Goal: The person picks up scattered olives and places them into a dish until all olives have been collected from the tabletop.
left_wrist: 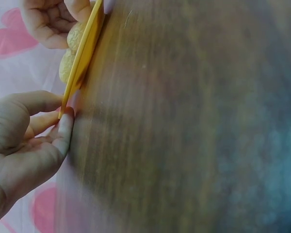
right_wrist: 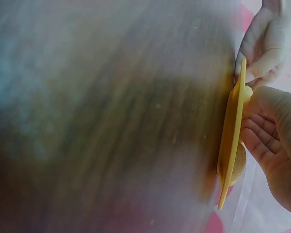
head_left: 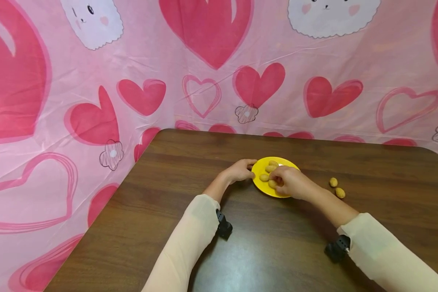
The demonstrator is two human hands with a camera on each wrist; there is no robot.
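A round yellow plate [head_left: 277, 196] lies on the table with several tan, wrinkled walnuts [head_left: 264, 177] on it. My left hand [head_left: 239, 171] pinches the plate's left rim; in the left wrist view, the plate edge [left_wrist: 63, 109] sits between thumb and fingertips. Over the plate, my right hand [head_left: 293, 182] reaches down from the right with bent fingers. Its thumb and fingertips pinch at a walnut [right_wrist: 248, 94], partly hidden by the hand. Another walnut [right_wrist: 239, 164] rests on the plate below those fingers in the right wrist view.
Two more walnuts, a rear one [head_left: 333, 182] and a front one [head_left: 340, 192], lie on the brown wooden table [head_left: 160, 227] right of the plate. A pink cloth with hearts [head_left: 142, 96] hangs behind the table and along its left side.
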